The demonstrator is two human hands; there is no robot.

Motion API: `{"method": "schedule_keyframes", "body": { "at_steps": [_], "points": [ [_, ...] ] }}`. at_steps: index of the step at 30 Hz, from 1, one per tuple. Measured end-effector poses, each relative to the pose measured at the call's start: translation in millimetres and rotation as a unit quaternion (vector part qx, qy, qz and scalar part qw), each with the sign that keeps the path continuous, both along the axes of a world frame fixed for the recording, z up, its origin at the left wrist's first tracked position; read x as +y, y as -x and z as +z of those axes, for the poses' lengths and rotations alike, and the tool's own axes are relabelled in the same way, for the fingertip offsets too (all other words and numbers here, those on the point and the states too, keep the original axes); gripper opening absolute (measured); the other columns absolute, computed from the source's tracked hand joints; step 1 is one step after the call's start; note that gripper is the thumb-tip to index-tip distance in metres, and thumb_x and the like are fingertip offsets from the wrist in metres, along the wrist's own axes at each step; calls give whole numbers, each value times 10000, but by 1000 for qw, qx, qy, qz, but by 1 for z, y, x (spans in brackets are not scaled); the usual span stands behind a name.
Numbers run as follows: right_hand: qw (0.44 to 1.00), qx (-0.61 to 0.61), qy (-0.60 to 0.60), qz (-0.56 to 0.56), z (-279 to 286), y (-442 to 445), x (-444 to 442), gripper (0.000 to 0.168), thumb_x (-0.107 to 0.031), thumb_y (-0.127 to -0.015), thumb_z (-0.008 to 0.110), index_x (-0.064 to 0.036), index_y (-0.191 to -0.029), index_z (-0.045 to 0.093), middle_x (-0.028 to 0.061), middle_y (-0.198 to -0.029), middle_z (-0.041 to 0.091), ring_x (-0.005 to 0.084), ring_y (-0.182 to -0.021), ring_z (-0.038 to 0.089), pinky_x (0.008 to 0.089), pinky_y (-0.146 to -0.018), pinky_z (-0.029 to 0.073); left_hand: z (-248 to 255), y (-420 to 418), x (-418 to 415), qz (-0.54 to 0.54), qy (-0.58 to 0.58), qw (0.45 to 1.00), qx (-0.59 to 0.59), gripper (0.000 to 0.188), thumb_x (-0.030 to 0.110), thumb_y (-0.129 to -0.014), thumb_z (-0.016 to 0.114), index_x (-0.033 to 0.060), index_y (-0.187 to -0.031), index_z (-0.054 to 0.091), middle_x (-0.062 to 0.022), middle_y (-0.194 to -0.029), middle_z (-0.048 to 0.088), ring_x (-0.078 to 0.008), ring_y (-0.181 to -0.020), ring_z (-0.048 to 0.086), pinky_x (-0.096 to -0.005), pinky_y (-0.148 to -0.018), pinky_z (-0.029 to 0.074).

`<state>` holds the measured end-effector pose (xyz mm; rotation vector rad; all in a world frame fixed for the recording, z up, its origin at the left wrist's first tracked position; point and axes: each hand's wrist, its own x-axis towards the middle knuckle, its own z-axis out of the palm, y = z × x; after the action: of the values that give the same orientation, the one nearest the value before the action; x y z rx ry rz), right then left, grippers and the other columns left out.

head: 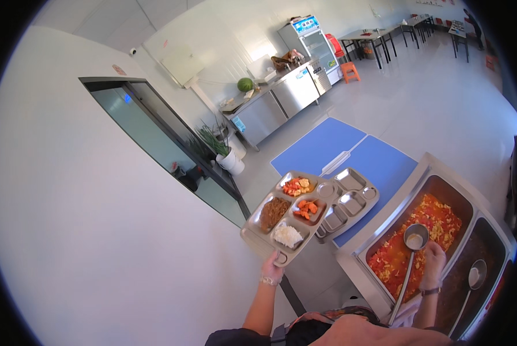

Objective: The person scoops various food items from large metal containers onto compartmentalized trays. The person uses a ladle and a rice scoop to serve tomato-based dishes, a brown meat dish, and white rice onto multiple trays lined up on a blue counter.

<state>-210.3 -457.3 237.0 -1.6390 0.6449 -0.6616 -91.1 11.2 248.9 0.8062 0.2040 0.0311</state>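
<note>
My left hand (273, 268), in a clear plastic glove, grips the near corner of a stainless-steel compartment tray (254, 238). White rice (287, 236), brown shredded food (275, 213), orange-red chunks (305, 209) and tomato with egg (297, 186) fill separate compartments. My right hand (433, 261) hovers over a steel pan of tomato and scrambled egg (446, 220), beside the bowl of a ladle (416, 237). The ladle's handle slants toward me, left of that hand. Whether my fingers touch the ladle's rim cannot be made out.
Empty compartment trays (352, 201) rest on a blue-topped surface (384, 158) behind the held tray. A second ladle (476, 274) lies in the adjoining dark pan (455, 298). A white wall (133, 216) runs along my left. Farther off are a steel counter (295, 88) and a person (474, 28).
</note>
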Motion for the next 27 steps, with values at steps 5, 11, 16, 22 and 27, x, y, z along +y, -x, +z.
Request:
{"method": "schedule_keyframes", "body": {
  "at_steps": [5, 11, 16, 22, 27],
  "points": [
    [977, 48, 85, 192, 49, -70, 83, 105, -49, -790, 546, 35, -833, 593, 112, -750, 613, 164, -708, 569, 282, -638, 441, -37, -77, 34, 23, 37, 999, 10, 359, 109, -810, 580, -23, -1125, 471, -114, -1097, 544, -221, -1029, 522, -364, -912, 412],
    [963, 139, 187, 135, -20, -95, 80, 133, -113, -771, 566, 1, -822, 610, 154, -721, 614, 286, -671, 597, 329, -587, 449, -112, -219, 51, -61, 57, 995, 48, 388, 133, -816, 589, 5, -1159, 461, -82, -1119, 533, -207, -1038, 514, -376, -893, 426],
    [954, 230, 190, 9, -41, -109, 113, 131, -72, -736, 552, 2, -821, 619, 160, -721, 616, 291, -681, 601, 351, -619, 460, -171, -315, 68, -79, 2, 992, 96, 376, 190, -813, 609, 38, -1133, 485, -63, -1062, 558, -171, -1009, 521, -342, -867, 430],
    [856, 439, 257, 94, -54, -111, 154, 110, -112, -704, 567, -38, -743, 639, 173, -721, 611, 329, -713, 589, 390, -676, 467, -266, -397, 85, -128, -115, 965, 198, 377, 195, -823, 590, 30, -1141, 471, -75, -1096, 551, -206, -992, 544, -369, -850, 455],
    [823, 478, 306, 31, -57, -107, 181, 112, -106, -698, 553, -79, -710, 661, 157, -677, 608, 314, -680, 598, 391, -675, 480, -266, -443, 87, -202, -93, 945, 241, 360, 305, -826, 577, 29, -1050, 517, -75, -968, 588, -206, -827, 574, -346, -678, 485]
  ]
}}
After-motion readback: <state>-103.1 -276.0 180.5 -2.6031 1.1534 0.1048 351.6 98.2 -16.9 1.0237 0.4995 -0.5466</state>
